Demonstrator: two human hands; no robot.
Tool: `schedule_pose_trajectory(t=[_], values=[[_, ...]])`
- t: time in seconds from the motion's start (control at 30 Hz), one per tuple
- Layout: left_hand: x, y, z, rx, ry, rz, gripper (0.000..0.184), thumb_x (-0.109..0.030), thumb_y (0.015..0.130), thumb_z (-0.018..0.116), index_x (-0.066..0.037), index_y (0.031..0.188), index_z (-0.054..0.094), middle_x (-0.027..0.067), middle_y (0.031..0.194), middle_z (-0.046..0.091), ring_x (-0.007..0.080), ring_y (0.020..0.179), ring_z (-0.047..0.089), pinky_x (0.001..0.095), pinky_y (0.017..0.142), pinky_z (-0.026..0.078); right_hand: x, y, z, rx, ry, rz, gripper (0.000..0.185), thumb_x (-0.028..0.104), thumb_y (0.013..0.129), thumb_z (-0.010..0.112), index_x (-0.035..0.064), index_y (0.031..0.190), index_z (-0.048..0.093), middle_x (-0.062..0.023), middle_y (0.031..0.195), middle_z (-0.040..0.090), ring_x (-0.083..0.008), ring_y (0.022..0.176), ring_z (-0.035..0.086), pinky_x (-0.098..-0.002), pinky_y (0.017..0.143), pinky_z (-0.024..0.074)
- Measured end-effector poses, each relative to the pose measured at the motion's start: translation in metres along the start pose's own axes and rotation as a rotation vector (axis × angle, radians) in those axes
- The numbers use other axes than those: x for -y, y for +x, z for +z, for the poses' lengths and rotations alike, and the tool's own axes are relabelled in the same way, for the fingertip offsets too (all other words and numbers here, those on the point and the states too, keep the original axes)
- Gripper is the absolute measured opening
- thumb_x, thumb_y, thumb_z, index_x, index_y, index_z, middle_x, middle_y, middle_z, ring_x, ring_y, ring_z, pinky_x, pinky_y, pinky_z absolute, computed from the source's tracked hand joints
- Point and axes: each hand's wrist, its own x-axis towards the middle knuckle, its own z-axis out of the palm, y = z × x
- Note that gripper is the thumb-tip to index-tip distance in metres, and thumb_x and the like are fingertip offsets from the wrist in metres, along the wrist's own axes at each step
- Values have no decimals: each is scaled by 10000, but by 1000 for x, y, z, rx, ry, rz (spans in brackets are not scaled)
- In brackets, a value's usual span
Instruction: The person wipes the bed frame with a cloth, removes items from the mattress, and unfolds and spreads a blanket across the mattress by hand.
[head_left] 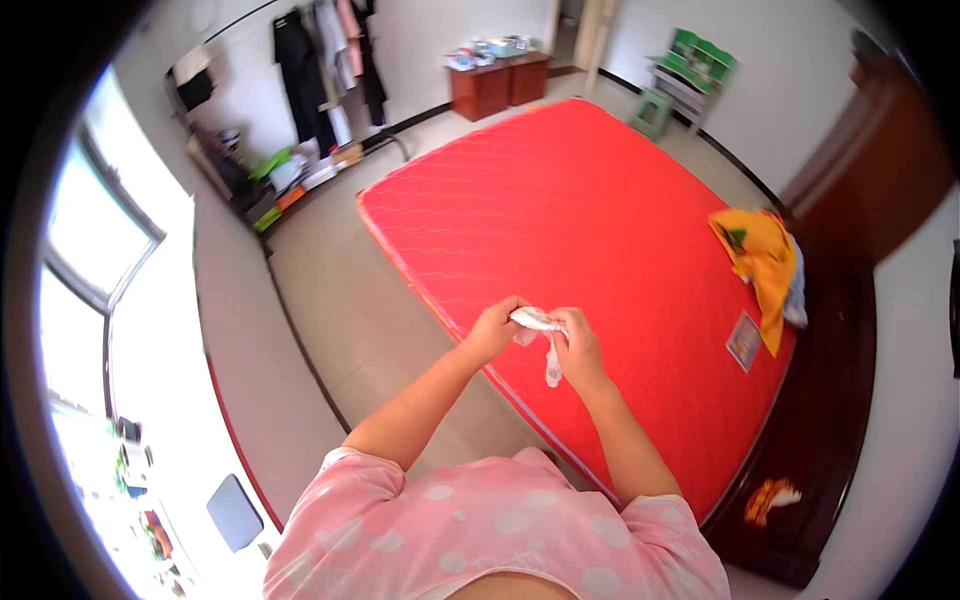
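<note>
Both my hands meet above the near edge of the red mattress (540,210), holding what looks like a pair of white socks (537,319). My left hand (494,328) is closed on one end of the bunched fabric. The fingers of my right hand (580,345) pinch the other end. A loose part of the cloth hangs below, beside my right hand, with a greyish patch near its tip. My fingertips are partly hidden by the fabric.
On the mattress's right side lie a yellow garment (765,250) and a framed picture (744,342). A dark wooden headboard (830,420) holds an orange packet (768,500). Clothes (310,80) hang at the back left. A green stool (651,113) stands beyond the bed; a windowsill is at left.
</note>
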Motion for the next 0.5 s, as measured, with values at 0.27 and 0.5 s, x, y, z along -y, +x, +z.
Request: schedule_pose_trajectory(t=[0.27,0.5], values=[[37,22,-132,-235,-246,-68,292,39,855,386,-20,1097,538,63,980,585,154,908,562,278,785,471,-5,104,117,213,125,-161,252,-88,711,492,41,927,506,-121,929,536,-328,866,550,-385,699,456],[36,79,-246,-420,-378,-43,313,49,870,323,16,1112,518,130,1086,556,225,1004,553,334,885,457,-29,213,218,312,276,-147,224,-41,728,561,49,932,541,-103,931,544,-279,888,565,-346,687,478]])
